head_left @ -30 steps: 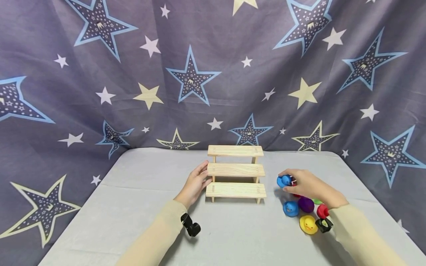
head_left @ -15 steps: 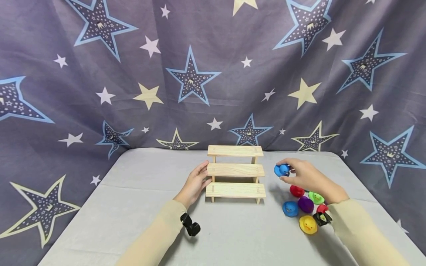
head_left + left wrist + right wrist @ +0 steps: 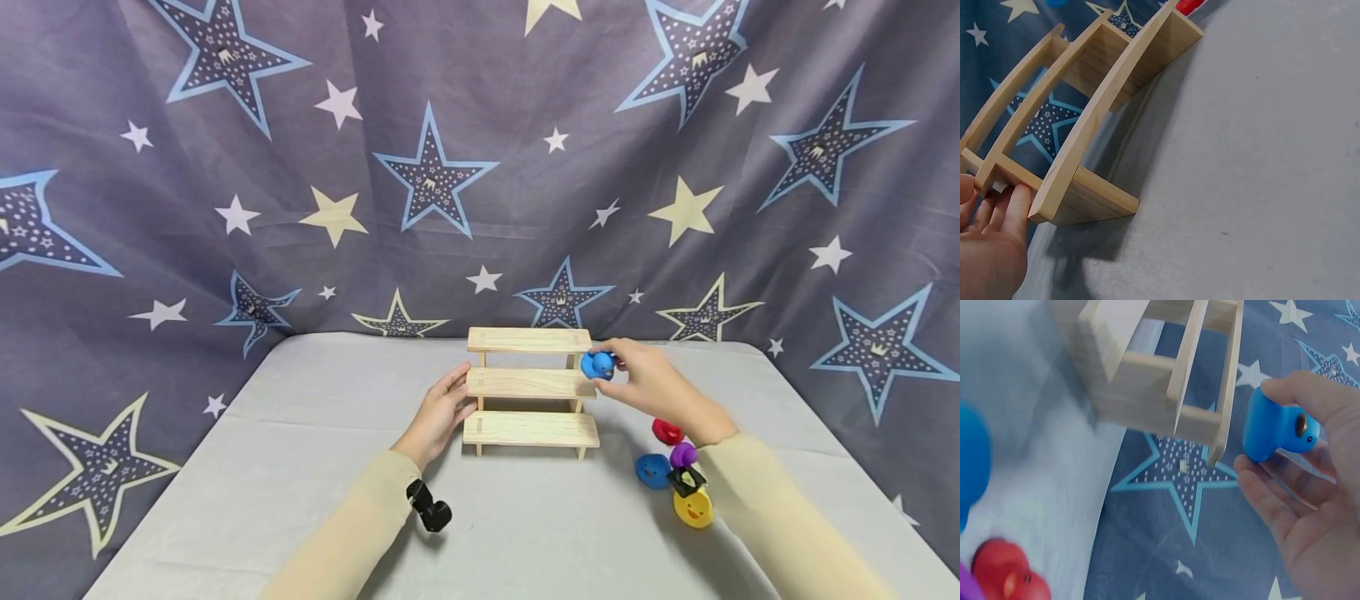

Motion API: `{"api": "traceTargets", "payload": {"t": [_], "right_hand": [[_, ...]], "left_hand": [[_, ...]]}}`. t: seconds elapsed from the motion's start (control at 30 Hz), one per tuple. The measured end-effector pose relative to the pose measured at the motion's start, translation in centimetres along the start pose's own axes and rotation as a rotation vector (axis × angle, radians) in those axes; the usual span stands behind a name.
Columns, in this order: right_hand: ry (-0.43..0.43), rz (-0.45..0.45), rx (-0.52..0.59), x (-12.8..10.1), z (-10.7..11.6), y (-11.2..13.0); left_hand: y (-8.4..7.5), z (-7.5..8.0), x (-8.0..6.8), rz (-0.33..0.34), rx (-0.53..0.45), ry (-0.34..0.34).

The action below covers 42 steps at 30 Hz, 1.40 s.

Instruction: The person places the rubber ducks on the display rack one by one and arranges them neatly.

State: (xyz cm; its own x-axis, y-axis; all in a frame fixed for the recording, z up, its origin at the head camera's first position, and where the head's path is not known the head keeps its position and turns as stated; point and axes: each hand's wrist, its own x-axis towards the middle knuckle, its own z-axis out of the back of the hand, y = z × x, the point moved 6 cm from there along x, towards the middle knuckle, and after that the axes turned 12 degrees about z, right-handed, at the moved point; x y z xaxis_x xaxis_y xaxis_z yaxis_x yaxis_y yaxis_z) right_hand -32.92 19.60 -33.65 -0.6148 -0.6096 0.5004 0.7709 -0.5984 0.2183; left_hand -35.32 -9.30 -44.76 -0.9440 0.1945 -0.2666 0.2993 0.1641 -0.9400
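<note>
Right hand (image 3: 651, 385) pinching blue duck (image 3: 597, 365), now beside wooden steps (image 3: 531, 383); left hand (image 3: 438, 414) open, seemingly steadying

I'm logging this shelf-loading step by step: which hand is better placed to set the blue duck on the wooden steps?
Probably the right hand: it already pinches the blue duck beside the wooden steps. The left hand rests against their opposite end.

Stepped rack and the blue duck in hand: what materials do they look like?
Stepped rack: pale unfinished wood, likely pine; visible grain and matte cut edges in the left wrist view. Blue duck, pinched by the right hand: smooth, slightly glossy moulded rubber or soft vinyl, judging by its rounded form; which one can't be told.
</note>
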Motion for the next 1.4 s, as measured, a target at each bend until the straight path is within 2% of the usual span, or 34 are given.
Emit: {"api": "traceTargets", "payload": {"t": [0.33,0.7,0.9,1.17,1.4], "right_hand": [[-0.073,0.003,0.092,3.1,-2.4,1.6],[-0.163,0.015,0.131,6.9,-5.1,2.8],[-0.193,-0.049,0.181,8.6,-6.7,2.7],[-0.248,-0.081,0.189,10.4,-8.4,2.8],[-0.269,-0.175,0.313,11.3,-9.5,2.7]], "left_hand": [[0.0,0.0,0.0,-0.015,-0.009,0.004],[0.1,0.1,0.0,-0.01,-0.027,0.005],[0.0,0.0,-0.1,-0.018,-0.03,0.008],[0.1,0.3,0.1,-0.015,-0.022,0.003],[0.0,0.2,0.0,-0.017,-0.008,-0.01]]}}
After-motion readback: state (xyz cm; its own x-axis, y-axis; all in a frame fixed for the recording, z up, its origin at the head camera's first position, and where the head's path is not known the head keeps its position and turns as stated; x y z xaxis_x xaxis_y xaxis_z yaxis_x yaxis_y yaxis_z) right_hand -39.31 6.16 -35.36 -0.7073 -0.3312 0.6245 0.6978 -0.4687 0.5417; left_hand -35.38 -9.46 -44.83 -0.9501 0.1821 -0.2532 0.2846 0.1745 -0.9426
